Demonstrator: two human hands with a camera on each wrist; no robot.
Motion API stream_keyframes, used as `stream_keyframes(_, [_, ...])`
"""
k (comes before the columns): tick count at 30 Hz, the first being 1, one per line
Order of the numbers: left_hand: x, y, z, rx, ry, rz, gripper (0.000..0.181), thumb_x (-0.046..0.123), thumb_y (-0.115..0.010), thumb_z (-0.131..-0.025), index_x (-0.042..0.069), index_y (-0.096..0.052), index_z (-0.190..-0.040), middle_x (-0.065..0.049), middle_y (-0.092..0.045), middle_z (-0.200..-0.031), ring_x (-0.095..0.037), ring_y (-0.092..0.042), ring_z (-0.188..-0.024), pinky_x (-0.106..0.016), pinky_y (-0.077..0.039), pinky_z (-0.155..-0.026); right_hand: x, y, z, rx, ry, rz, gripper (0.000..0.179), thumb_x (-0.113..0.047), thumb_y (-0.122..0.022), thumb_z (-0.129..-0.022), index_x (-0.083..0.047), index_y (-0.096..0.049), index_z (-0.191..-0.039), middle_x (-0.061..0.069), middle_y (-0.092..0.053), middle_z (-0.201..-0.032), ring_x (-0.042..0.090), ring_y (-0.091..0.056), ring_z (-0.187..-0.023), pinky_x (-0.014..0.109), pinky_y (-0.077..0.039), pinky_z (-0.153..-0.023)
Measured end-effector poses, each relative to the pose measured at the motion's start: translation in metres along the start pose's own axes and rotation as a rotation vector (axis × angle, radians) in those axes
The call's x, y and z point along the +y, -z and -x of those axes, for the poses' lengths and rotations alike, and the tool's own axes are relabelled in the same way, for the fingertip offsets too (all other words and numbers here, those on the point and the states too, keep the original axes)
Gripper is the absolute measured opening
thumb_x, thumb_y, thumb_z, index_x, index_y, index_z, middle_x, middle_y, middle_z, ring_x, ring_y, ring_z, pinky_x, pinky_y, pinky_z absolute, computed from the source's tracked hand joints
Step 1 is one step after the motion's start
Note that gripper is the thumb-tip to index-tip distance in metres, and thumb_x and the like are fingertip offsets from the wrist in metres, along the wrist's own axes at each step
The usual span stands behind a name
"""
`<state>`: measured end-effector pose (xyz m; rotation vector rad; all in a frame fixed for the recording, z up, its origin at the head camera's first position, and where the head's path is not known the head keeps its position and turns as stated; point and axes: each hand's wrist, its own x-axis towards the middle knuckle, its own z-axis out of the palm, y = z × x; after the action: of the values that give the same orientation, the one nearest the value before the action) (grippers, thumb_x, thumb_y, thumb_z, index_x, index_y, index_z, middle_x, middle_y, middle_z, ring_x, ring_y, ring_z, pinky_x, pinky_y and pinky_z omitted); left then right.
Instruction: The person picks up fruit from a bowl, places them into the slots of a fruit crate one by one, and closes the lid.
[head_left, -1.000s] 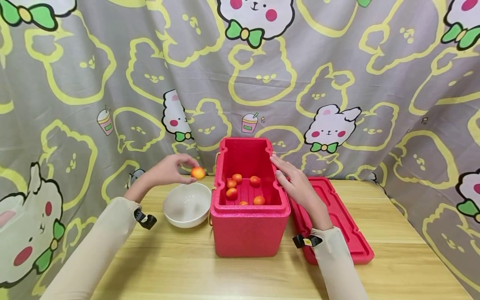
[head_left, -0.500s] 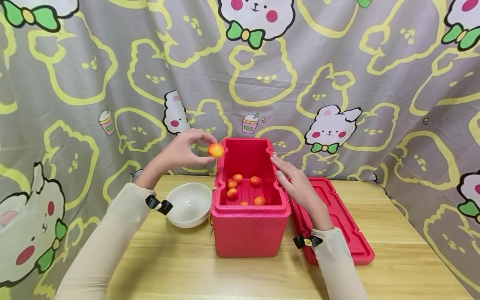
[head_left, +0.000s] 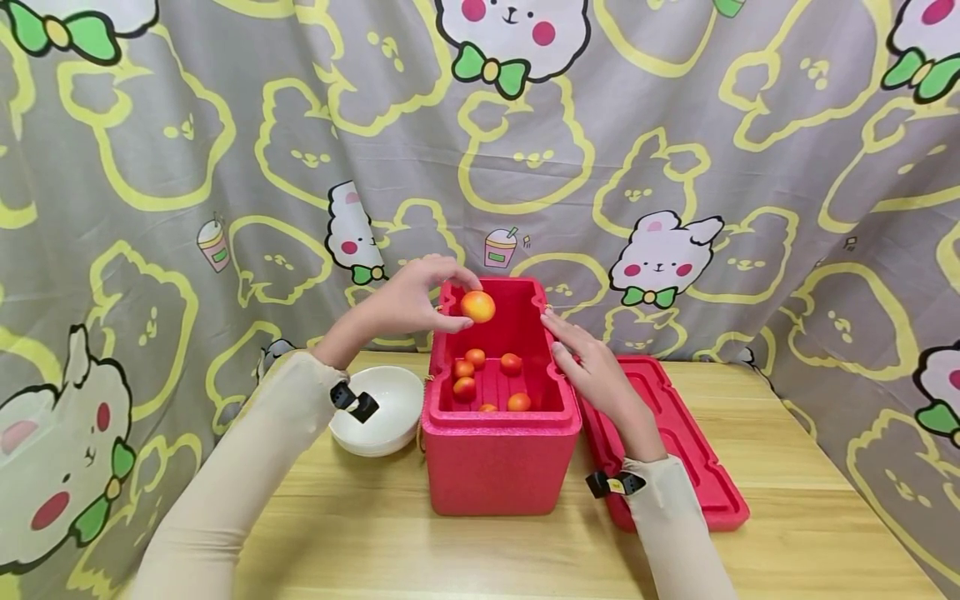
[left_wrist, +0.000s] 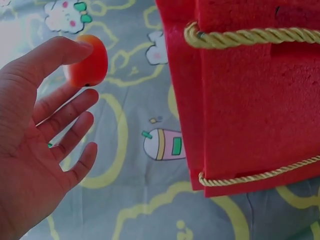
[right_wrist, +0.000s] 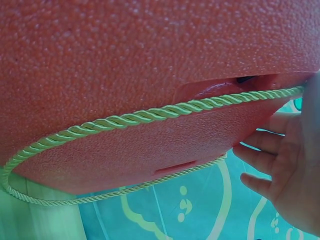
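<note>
My left hand (head_left: 411, 298) pinches a small round red-and-yellow fruit (head_left: 477, 307) between thumb and fingertips, above the back left part of a red foam box (head_left: 501, 467). In the left wrist view the same fruit (left_wrist: 92, 62) sits between thumb and index finger, the other fingers spread apart. Several similar fruits (head_left: 464, 388) lie on the box floor. With fingers extended, my right hand (head_left: 592, 367) rests on the box's right rim. The right wrist view has the right hand (right_wrist: 280, 170) beside the box wall (right_wrist: 100, 65).
A white bowl (head_left: 393, 400) stands left of the box, partly behind my left wrist. On the right, the red lid (head_left: 697, 450) lies on the wooden table (head_left: 810, 500). Twisted gold rope handles (right_wrist: 150, 115) hang on the box sides. A patterned curtain (head_left: 675, 108) closes off the back.
From near the bowl, my left hand has risen and moved right, carrying the fruit over the box. The right hand has stayed on the rim.
</note>
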<state>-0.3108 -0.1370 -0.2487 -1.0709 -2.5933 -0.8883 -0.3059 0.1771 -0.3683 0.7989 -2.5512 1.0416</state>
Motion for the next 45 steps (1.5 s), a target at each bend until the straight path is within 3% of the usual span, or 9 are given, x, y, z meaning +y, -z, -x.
stream_keyframes(6, [0.000, -0.009, -0.004, -0.047, -0.024, 0.001, 0.042, 0.023, -0.085, -0.077, 0.013, -0.071, -0.115, -0.002, -0.069, -0.113, -0.022, -0.056, -0.106, -0.051, -0.054, -0.089, -0.002, 0.001, 0.000, -0.002, 0.003, 0.003, 0.061, -0.025, -0.058, -0.101, -0.025, -0.037, -0.159, 0.002, -0.035, -0.166, 0.030, -0.036, -0.152, 0.062, -0.044, -0.107])
stream_keyframes(13, [-0.004, -0.016, 0.000, -0.078, -0.016, -0.011, 0.041, 0.024, -0.084, -0.078, 0.013, -0.070, -0.115, -0.005, -0.071, -0.116, -0.019, -0.057, -0.106, -0.049, -0.054, -0.092, -0.006, 0.003, 0.001, -0.009, 0.007, 0.011, 0.061, -0.023, -0.057, -0.101, -0.023, -0.038, -0.158, 0.002, -0.036, -0.165, 0.032, -0.036, -0.152, 0.064, -0.041, -0.109])
stream_keyframes(30, [-0.001, -0.012, 0.007, -0.046, 0.012, 0.002, 0.042, 0.024, -0.083, -0.081, 0.013, -0.069, -0.119, -0.010, -0.069, -0.120, -0.020, -0.058, -0.107, -0.050, -0.055, -0.091, -0.010, 0.005, 0.004, -0.010, 0.011, 0.010, 0.060, -0.032, -0.056, -0.102, -0.024, -0.037, -0.159, 0.002, -0.036, -0.165, 0.033, -0.036, -0.152, 0.064, -0.043, -0.107])
stream_keyframes(35, [0.001, -0.013, 0.011, -0.001, 0.027, 0.014, 0.040, 0.025, -0.080, -0.084, 0.014, -0.068, -0.120, -0.003, -0.068, -0.118, -0.019, -0.058, -0.108, -0.051, -0.054, -0.093, -0.008, 0.007, 0.003, -0.021, 0.017, 0.019, 0.059, -0.035, -0.054, -0.103, -0.023, -0.037, -0.158, 0.002, -0.036, -0.165, 0.034, -0.037, -0.151, 0.064, -0.041, -0.109])
stream_keyframes(38, [0.006, -0.015, 0.014, 0.060, 0.035, 0.025, 0.043, 0.027, -0.079, -0.086, 0.014, -0.066, -0.125, -0.002, -0.067, -0.120, -0.018, -0.059, -0.107, -0.048, -0.054, -0.094, -0.009, 0.012, 0.001, -0.024, 0.026, 0.023, 0.060, -0.034, -0.056, -0.102, -0.023, -0.037, -0.158, 0.002, -0.037, -0.165, 0.033, -0.038, -0.150, 0.061, -0.045, -0.107])
stream_keyframes(42, [0.024, -0.023, 0.021, 0.173, 0.073, 0.108, 0.052, 0.031, -0.072, -0.092, 0.017, -0.057, -0.140, -0.003, -0.062, -0.132, -0.019, -0.057, -0.116, -0.046, -0.053, -0.098, -0.014, 0.020, -0.001, -0.010, 0.044, 0.000, 0.064, -0.029, -0.060, -0.100, -0.025, -0.036, -0.159, 0.003, -0.038, -0.164, 0.032, -0.040, -0.149, 0.057, -0.053, -0.098])
stream_keyframes(45, [0.043, -0.034, 0.027, 0.267, 0.101, 0.229, 0.059, 0.034, -0.064, -0.097, 0.023, -0.045, -0.152, -0.002, -0.054, -0.146, -0.021, -0.051, -0.131, -0.050, -0.049, -0.105, -0.021, 0.028, -0.001, 0.009, 0.067, -0.009, 0.066, -0.025, -0.062, -0.099, -0.028, -0.034, -0.160, 0.004, -0.037, -0.165, 0.031, -0.038, -0.150, 0.059, -0.050, -0.101])
